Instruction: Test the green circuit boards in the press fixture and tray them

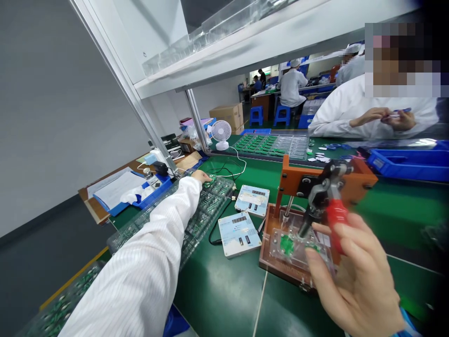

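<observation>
My left hand (200, 176) reaches to the far end of a clear compartment tray (191, 241) filled with small green circuit boards. Its fingers are closed at a green circuit board (210, 180); the fingertips are partly hidden. My right hand (361, 267) has its fingers curled round the red handle (336, 215) of a toggle clamp, thumb held apart and lower down. This clamp sits on an orange and brown test fixture (287, 175). Under its plunger, a clear plate (298, 255) holds a round green circuit board (286, 244), with more green beside my thumb.
Two white meter boxes (240, 234) with cables stand left of the fixture. Behind are a small white fan (221, 134), another tray of boards (273, 145) and a blue bin (410, 164). A shelf (217, 63) hangs overhead. A co-worker in white (343, 105) sits opposite.
</observation>
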`<state>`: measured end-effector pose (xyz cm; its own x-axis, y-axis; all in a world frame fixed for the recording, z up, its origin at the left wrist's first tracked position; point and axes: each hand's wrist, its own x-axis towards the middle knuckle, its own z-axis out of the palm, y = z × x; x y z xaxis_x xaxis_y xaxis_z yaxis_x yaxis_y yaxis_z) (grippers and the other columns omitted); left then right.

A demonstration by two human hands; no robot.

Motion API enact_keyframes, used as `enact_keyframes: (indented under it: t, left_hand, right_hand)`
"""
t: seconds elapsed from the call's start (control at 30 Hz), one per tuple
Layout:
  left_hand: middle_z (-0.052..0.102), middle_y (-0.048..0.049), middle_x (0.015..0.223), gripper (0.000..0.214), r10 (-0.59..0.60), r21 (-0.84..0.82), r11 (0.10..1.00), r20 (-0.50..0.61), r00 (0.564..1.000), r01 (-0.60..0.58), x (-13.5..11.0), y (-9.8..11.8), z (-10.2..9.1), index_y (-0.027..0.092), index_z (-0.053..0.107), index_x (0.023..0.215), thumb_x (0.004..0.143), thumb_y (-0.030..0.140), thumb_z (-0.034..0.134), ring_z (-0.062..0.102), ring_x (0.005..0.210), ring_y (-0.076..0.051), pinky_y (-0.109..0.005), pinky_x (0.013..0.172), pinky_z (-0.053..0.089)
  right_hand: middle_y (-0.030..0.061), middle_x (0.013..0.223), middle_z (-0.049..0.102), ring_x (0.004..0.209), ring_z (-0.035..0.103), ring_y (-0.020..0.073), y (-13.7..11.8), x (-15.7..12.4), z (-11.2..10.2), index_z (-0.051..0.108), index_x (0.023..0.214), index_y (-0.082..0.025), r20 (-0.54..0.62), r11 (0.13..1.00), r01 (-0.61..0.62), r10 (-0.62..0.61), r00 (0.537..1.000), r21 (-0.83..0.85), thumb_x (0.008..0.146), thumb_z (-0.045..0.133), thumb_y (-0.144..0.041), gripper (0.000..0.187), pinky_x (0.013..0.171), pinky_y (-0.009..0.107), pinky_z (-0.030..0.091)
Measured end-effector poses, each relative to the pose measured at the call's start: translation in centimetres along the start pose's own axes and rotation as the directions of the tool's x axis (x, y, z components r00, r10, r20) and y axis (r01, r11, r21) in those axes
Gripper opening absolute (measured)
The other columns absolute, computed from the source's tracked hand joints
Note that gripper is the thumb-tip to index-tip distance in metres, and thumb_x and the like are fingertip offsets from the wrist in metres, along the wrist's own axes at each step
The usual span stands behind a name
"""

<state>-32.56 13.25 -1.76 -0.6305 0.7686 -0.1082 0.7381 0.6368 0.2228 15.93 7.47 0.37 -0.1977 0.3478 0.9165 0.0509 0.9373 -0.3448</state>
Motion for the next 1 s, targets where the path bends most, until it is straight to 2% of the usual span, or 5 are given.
enact_keyframes:
  t: [0.17, 0.43, 0.6, 0.77, 1.0]
  left_hand:
    - [0.075, -0.0071, 0.104, 0.026, -0.002, 0.075, 0.997, -0.035, 0.999, 0.005, -0.5, 0.8, 1.2, 0.015, 0.072, 0.097, 0.094, 0.040, 0.071, 0.070, 0.103, -0.023, -0.042, 0.097, 0.054]
    - [0.074, -0.0098, 0.110, 0.029, 0.031, 0.148, 0.989, -0.040, 0.999, -0.025, -1.3, 1.9, 1.1, 0.016, 0.073, 0.100, 0.095, 0.043, 0.069, 0.067, 0.113, -0.025, -0.045, 0.105, 0.050]
    - [0.074, -0.0086, 0.105, 0.028, 0.026, 0.127, 0.992, -0.019, 0.999, -0.024, -1.1, 1.9, 1.1, 0.015, 0.072, 0.095, 0.094, 0.043, 0.071, 0.068, 0.109, -0.024, -0.045, 0.102, 0.051]
    - [0.073, -0.0065, 0.104, 0.023, -0.022, 0.062, 0.998, -0.010, 1.000, 0.022, 0.0, 1.5, 1.1, 0.015, 0.071, 0.098, 0.094, 0.037, 0.071, 0.069, 0.100, -0.022, -0.042, 0.094, 0.055]
    - [0.071, -0.0052, 0.107, 0.027, -0.018, 0.004, 1.000, 0.008, 1.000, 0.018, 0.4, 1.4, 1.2, 0.011, 0.069, 0.104, 0.095, 0.036, 0.070, 0.068, 0.103, -0.026, -0.043, 0.092, 0.057]
  right_hand:
    - [0.0047, 0.133, 0.059, 0.138, 0.051, 0.0331, 0.2, -0.2, -0.1, 0.042, 0.152, -0.036, 0.013, 1.000, -0.012, 0.012, 1.000, 0.007, 0.078, 0.072, 0.006, 0.090, 0.104, 0.060, 0.059]
    - [0.0035, 0.136, 0.058, 0.146, 0.041, 0.0371, 0.2, -0.1, -0.1, 0.041, 0.152, -0.037, 0.012, 1.000, 0.002, -0.002, 1.000, 0.017, 0.079, 0.071, 0.006, 0.090, 0.098, 0.065, 0.062]
    - [0.0032, 0.136, 0.057, 0.150, 0.034, 0.0386, -0.2, 0.0, -0.1, 0.042, 0.151, -0.041, 0.024, 0.999, -0.051, 0.051, 0.998, 0.016, 0.081, 0.069, 0.005, 0.088, 0.101, 0.069, 0.058]
    - [0.0041, 0.136, 0.057, 0.142, 0.046, 0.0340, -0.2, 0.2, 0.0, 0.040, 0.152, -0.040, 0.013, 0.999, -0.032, 0.032, 0.999, 0.027, 0.081, 0.069, 0.005, 0.090, 0.096, 0.061, 0.063]
    - [0.0056, 0.139, 0.054, 0.140, 0.046, 0.0386, -0.3, 0.1, 0.0, 0.039, 0.153, -0.040, 0.031, 0.999, -0.040, 0.039, 0.999, 0.022, 0.080, 0.068, 0.005, 0.090, 0.092, 0.062, 0.064]
